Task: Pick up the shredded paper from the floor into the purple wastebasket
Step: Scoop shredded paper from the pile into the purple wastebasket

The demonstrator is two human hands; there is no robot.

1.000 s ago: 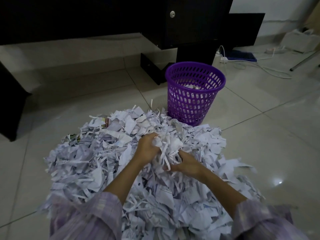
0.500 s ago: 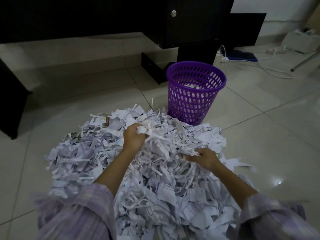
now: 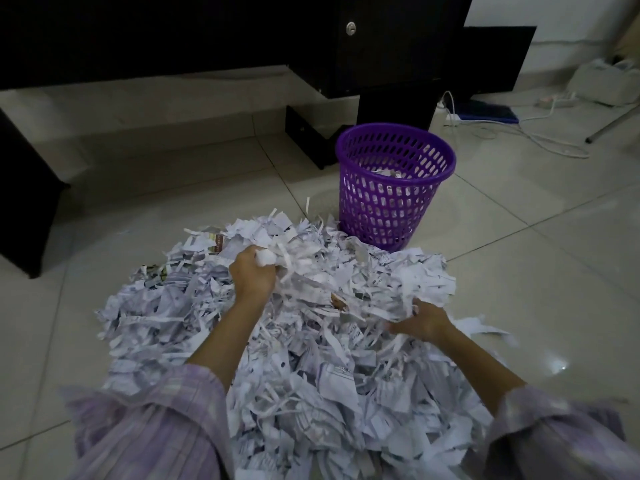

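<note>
Much shredded paper [image 3: 294,358] covers pale floor tiles [image 3: 519,271] below a black desk [image 3: 207,32].

Since a second ago my left hand [image 3: 252,276] and right hand [image 3: 424,322] spread apart, each gripping shredded paper [image 3: 332,289]; bundle between them now raised off pile.

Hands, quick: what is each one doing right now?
Left hand: closed, gripping a bunch of shredded paper.
Right hand: fingers curled into the paper, gripping a clump at the pile's right side.
</note>
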